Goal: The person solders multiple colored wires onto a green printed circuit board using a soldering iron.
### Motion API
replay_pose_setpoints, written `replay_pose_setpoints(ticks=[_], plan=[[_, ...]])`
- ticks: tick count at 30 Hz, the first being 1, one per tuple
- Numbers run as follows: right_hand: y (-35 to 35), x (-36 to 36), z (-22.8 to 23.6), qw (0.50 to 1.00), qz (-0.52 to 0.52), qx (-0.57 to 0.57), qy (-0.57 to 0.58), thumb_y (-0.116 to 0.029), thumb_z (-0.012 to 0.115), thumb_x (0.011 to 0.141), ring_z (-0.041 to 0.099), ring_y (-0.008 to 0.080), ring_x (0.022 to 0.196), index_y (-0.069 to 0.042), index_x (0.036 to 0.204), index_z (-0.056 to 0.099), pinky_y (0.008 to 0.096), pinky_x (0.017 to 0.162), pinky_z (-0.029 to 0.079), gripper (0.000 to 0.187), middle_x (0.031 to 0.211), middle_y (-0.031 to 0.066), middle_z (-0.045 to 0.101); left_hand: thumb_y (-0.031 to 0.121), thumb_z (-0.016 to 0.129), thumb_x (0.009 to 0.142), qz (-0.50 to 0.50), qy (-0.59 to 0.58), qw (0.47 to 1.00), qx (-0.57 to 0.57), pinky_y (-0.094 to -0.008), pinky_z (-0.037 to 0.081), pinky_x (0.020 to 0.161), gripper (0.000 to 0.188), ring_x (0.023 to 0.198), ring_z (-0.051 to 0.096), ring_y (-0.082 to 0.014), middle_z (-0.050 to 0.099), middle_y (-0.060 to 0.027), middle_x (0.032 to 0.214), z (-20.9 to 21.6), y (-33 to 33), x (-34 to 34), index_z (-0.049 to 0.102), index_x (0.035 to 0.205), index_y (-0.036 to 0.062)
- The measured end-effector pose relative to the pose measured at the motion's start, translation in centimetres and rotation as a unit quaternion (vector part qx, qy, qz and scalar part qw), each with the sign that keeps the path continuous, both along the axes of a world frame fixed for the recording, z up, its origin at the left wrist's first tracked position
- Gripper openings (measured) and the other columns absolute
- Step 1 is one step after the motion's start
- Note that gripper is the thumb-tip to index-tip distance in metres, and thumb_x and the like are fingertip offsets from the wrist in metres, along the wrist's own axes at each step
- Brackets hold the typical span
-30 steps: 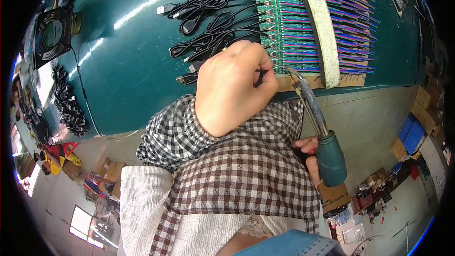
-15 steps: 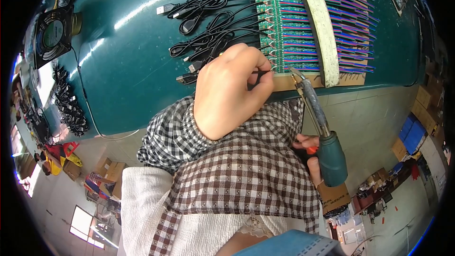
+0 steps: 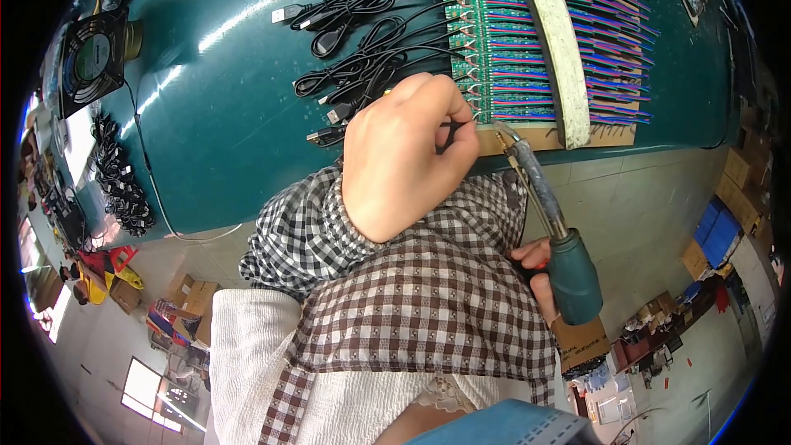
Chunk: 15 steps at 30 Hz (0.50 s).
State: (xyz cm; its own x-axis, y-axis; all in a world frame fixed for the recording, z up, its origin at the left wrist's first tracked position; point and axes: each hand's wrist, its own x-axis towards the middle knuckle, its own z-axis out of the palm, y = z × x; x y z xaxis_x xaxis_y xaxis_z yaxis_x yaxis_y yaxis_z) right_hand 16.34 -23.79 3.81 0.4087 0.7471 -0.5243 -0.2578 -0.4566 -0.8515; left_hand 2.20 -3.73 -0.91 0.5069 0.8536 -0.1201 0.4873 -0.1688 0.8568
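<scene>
My left hand [image 3: 405,152] is closed in a pinch on a black USB cable [image 3: 450,137], at the near end of a row of green circuit boards [image 3: 480,49]. Its thumb and forefinger meet beside the boards' left edge; the cable's tip is hard to see. Fingers of my right hand [image 3: 537,268] wrap a soldering iron [image 3: 574,276] with a dark green handle. The iron slants up, its tip just right of my left fingertips, by the nearest board. More black USB cables [image 3: 362,8] run from the boards' left side.
Red, blue and black wires [image 3: 614,58] fan out right of the boards over cardboard [image 3: 622,136]. A pale, heavy bar [image 3: 564,74] lies across them. On the table's left are a fan [image 3: 92,58] and a bundle of black cables [image 3: 119,177]. The table's front edge runs below my hand.
The soldering iron has shifted slightly left, its tip closer to my left fingertips. My left hand keeps its pinch and has barely moved.
</scene>
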Motion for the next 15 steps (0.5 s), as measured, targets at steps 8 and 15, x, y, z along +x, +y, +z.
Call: replay_pose_setpoints(ticks=[8,15], plan=[[-0.4,0.1,-0.3,1.000,-0.005,0.013,0.009,-0.029,0.075,0.082,0.063,0.0277,0.092,0.001,0.110,0.049,0.0415,0.086,0.053,0.048,0.093,0.0119,0.059,-0.002,0.069,0.071,-0.009,-0.003,1.000,-0.014,-0.0236,0.040,0.051,0.011,0.058,0.047,-0.0084,0.054,-0.0014,0.070,0.1,0.4,0.0,0.062,0.078,0.0038],[6.2,0.4,-4.1,0.942,-0.073,0.267,0.187,-0.040,0.063,0.090,0.058,0.0228,0.100,-0.005,0.117,0.041,0.0565,0.106,0.038,0.051,0.099,0.0064,0.053,0.004,0.069,0.072,0.010,-0.039,0.999,-0.005,-0.0308,0.047,0.051,0.012,0.057,0.057,-0.0176,0.056,-0.0044,0.072,-0.5,0.1,-0.5,0.060,0.080,0.0066]])
